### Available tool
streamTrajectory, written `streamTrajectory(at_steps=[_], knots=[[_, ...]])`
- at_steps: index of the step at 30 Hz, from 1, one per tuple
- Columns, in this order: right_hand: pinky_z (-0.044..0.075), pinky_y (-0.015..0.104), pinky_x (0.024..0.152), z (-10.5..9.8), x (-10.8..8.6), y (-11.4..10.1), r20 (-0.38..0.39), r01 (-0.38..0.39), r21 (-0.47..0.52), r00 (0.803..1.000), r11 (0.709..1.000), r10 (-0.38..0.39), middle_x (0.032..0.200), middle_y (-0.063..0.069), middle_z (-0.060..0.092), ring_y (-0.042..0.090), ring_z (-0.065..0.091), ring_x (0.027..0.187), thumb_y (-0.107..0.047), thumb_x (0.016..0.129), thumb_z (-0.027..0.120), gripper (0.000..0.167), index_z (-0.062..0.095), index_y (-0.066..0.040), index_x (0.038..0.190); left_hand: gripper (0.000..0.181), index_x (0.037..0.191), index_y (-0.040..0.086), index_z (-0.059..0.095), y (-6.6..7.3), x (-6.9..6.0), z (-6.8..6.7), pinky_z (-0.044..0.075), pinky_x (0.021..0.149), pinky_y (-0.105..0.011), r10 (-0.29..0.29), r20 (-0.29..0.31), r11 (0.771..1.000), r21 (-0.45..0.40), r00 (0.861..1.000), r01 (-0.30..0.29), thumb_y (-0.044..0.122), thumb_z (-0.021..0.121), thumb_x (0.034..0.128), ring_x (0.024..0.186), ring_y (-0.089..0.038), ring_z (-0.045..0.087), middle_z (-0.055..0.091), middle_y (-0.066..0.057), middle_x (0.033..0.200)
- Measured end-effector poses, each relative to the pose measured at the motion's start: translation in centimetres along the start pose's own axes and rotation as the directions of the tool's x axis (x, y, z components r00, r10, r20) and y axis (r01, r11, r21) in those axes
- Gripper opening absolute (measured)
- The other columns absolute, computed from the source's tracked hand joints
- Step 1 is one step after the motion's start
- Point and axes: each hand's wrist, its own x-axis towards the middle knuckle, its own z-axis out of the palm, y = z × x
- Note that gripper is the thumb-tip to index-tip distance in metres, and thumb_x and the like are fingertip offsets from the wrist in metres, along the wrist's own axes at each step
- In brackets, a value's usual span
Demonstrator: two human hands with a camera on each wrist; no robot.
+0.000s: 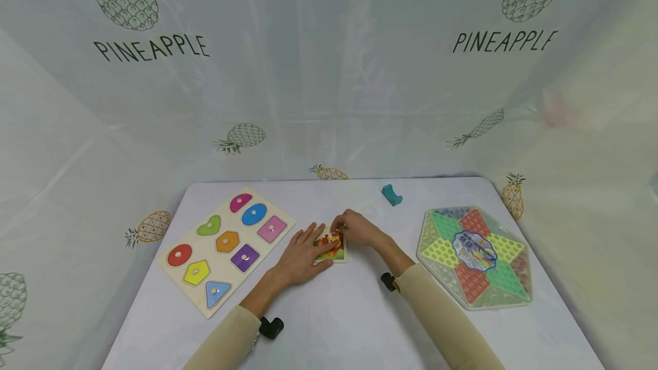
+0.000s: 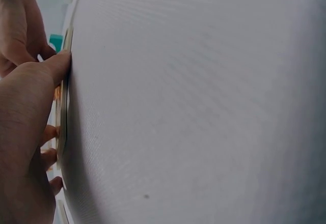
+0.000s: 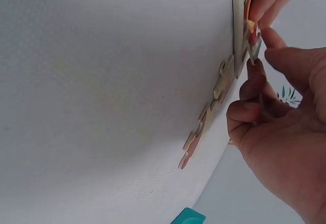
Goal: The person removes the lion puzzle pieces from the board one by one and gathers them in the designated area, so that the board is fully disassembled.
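A small wooden jigsaw board (image 1: pixel 339 256) with a colourful picture lies flat on the table between both hands. My left hand (image 1: pixel 300 258) rests across its left part, fingers spread and straight, and the thumb (image 2: pixel 62 63) touches the near edge. At the board's far right corner, my right hand (image 1: pixel 357 228) pinches a small jigsaw piece (image 3: pixel 253 51) between thumb and fingertips. That piece is tilted against the board. Beside the board in the right wrist view lie loose jigsaw pieces (image 3: pixel 192 145), seen nearly edge-on. Part of the picture is hidden under my left fingers.
To the left lies a wooden shape board (image 1: pixel 231 222) with coloured knobbed shapes. A hexagonal Chinese checkers set (image 1: pixel 475 250) is at the right. Near the table's back edge sits a teal curved block (image 1: pixel 392 194). A pineapple-print curtain (image 1: pixel 329 84) hangs behind the table.
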Motion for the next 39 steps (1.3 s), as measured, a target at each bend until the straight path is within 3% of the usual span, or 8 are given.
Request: streamTrajectory(at_steps=[6, 14, 27, 39], knots=[[0.052, 0.031, 0.076, -0.2, 0.1, 0.1, -0.033, -0.069, 0.075, 0.997, 0.995, 0.072, 0.094, 0.001, 0.065, 0.014, 0.058, 0.083, -0.007, 0.099, 0.059, 0.018, 0.071, -0.008, 0.112, 0.057, 0.152, 0.036, 0.045, 0.0, 0.0, 0.1, 0.023, 0.119, -0.059, -0.013, 0.016, 1.000, 0.019, 1.000, 0.012, 0.059, 0.047, 0.0999, 0.154, -0.035, 0.015, 0.024, -0.010, 0.166], [0.049, 0.027, 0.065, -0.8, -0.1, 0.3, -0.018, -0.109, 0.143, 0.993, 0.984, 0.112, 0.091, 0.000, 0.068, 0.014, 0.058, 0.077, -0.013, 0.099, 0.063, 0.016, 0.074, -0.008, 0.109, 0.057, 0.152, 0.037, 0.044, 0.0, 0.0, 0.1, 0.023, 0.119, -0.059, -0.013, 0.012, 1.000, 0.023, 1.000, 0.013, 0.059, 0.048, 0.0996, 0.154, -0.035, 0.016, 0.024, -0.010, 0.166], [0.049, 0.028, 0.065, -0.8, -0.2, 0.6, -0.020, -0.116, 0.184, 0.992, 0.976, 0.121, 0.092, -0.001, 0.067, 0.016, 0.059, 0.078, -0.018, 0.100, 0.061, 0.016, 0.073, -0.013, 0.109, 0.056, 0.151, 0.035, 0.047, 0.2, 0.0, -0.3, 0.024, 0.117, -0.062, -0.004, 0.004, 1.000, 0.002, 1.000, 0.004, 0.057, 0.051, 0.0991, 0.153, -0.037, 0.018, 0.027, -0.012, 0.165], [0.051, 0.029, 0.064, -2.4, -1.3, 1.6, -0.036, -0.125, 0.233, 0.990, 0.964, 0.137, 0.093, -0.001, 0.067, 0.016, 0.059, 0.079, -0.022, 0.100, 0.062, 0.016, 0.073, -0.014, 0.109, 0.057, 0.151, 0.036, 0.046, 0.2, 0.0, -0.2, 0.024, 0.117, -0.062, -0.006, 0.000, 1.000, 0.002, 1.000, 0.006, 0.057, 0.051, 0.0989, 0.153, -0.037, 0.018, 0.026, -0.012, 0.165]])
